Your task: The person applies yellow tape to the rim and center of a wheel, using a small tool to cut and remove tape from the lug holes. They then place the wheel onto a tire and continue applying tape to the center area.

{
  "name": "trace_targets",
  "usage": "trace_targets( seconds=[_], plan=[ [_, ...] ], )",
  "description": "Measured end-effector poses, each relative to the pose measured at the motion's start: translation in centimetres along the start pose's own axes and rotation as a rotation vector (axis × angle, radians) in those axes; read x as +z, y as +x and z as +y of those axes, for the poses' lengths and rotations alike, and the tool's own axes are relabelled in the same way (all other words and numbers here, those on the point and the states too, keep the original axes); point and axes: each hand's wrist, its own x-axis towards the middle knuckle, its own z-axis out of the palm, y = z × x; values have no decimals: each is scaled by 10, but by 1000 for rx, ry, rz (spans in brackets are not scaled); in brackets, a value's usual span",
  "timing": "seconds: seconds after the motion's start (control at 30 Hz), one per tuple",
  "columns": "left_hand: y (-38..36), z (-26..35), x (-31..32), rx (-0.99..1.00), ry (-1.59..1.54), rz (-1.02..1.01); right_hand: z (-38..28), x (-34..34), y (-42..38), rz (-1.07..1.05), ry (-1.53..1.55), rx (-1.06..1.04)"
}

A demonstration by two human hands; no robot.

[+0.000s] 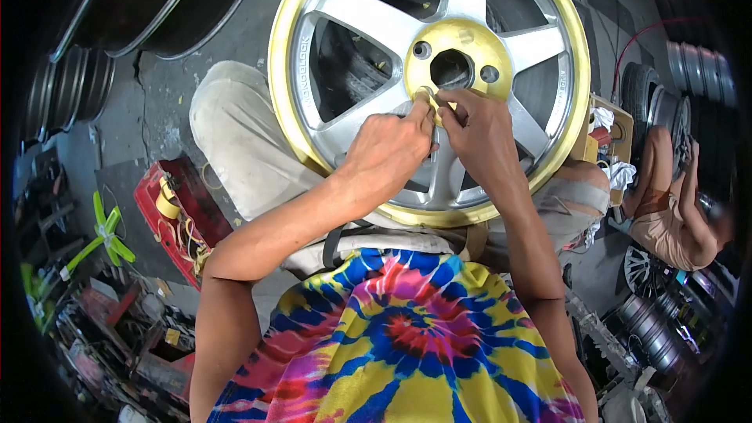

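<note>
A silver alloy wheel rim (376, 19) rests across my lap, with broad spokes and raised lettering around its barrel. Yellow masking tape (462, 35) appears to cover its hub, and the outer lip is yellow too. My left hand (392, 145) is at the lower left of the hub, its fingertips pressed together on the tape beside a bolt hole. Just to the right, my right hand (482, 129) pinches the tape's edge below the dark centre bore (452, 70). The fingers partly hide that strip of tape.
A red toolbox (192, 219) with a yellow tape roll (167, 202) sits at left, near a green fan blade (102, 227). A cardboard box (621, 129) stands at right. Another person (674, 223) sits further right among stacked rims. More rims (168, 4) lie upper left.
</note>
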Motion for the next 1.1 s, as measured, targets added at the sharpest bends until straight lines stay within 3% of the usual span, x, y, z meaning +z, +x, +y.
trace_targets(
  seconds=[0.13,0.2,0.43,0.53,0.6,0.67,0.7,0.73,0.83,0.87,0.9,0.97,1.03,1.1],
  plan=[
    [3,0,-3,-18,-25,-25,1,6,-1,42,-2,-29],
    [4,0,-3,-13,-34,-25,-4,4,4,-39,48,116],
    [8,-4,-7,-13,-61,-54,8,-2,1,-94,208,278],
    [22,-16,-25,-1,-102,-48,27,-33,-3,0,315,310],
    [41,-25,-53,8,-64,40,74,-61,-2,150,388,150],
    [65,-46,-63,7,-65,258,86,-103,2,307,228,295],
    [77,-53,-75,13,-45,331,136,-117,1,392,108,212],
    [89,-65,-82,6,-3,337,146,-128,-2,462,-141,245],
    [114,-101,-77,-4,49,340,225,-125,-27,538,-386,263],
    [115,-109,-72,-15,64,338,223,-128,-41,348,-98,403],
    [113,-111,-69,-10,60,325,221,-125,-51,347,-96,417],
    [111,-112,-61,-110,66,211,217,-116,-68,243,189,583],
    [111,-111,-56,-78,75,250,197,-114,-76,302,152,531],
    [111,-111,-57,-102,81,211,195,-118,-80,192,356,605]
  ],
)
